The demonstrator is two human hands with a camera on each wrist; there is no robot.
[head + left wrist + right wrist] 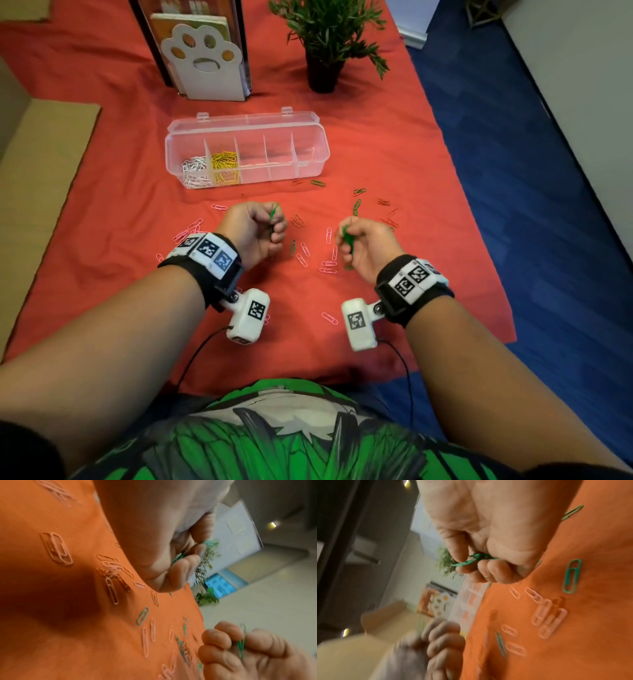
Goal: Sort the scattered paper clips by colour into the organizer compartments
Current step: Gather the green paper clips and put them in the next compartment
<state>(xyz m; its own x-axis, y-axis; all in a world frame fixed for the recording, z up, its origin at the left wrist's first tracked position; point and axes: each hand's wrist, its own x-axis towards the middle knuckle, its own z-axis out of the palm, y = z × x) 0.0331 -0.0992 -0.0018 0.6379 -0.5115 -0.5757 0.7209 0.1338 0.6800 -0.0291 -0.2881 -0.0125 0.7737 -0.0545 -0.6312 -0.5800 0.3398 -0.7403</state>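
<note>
At the bottom of the head view a green-printed shirt (291, 435) fills the frame edge, and both forearms reach up from it over the red cloth (428, 154). Left of centre, the left hand (255, 229) is curled round a few green paper clips (273, 216), pinching them between thumb and fingers; right of centre, the right hand (364, 245) is likewise curled on its own green bunch (346, 236), seen in the right wrist view as a tangle (475, 559) gripped at the fingertips. Pink paper clips (303, 255) and a loose green clip (293, 247) lie on the cloth between and around the hands, with more green and red clips (383, 202) scattered toward the right. Above them, in the middle of the frame, stands the clear organizer (308, 168) with its lid open: white clips (195, 169) in the leftmost compartment, yellow clips (224, 166) in the next. At the top sit a paw-print holder (205, 65) and a potted plant (325, 68).
</note>
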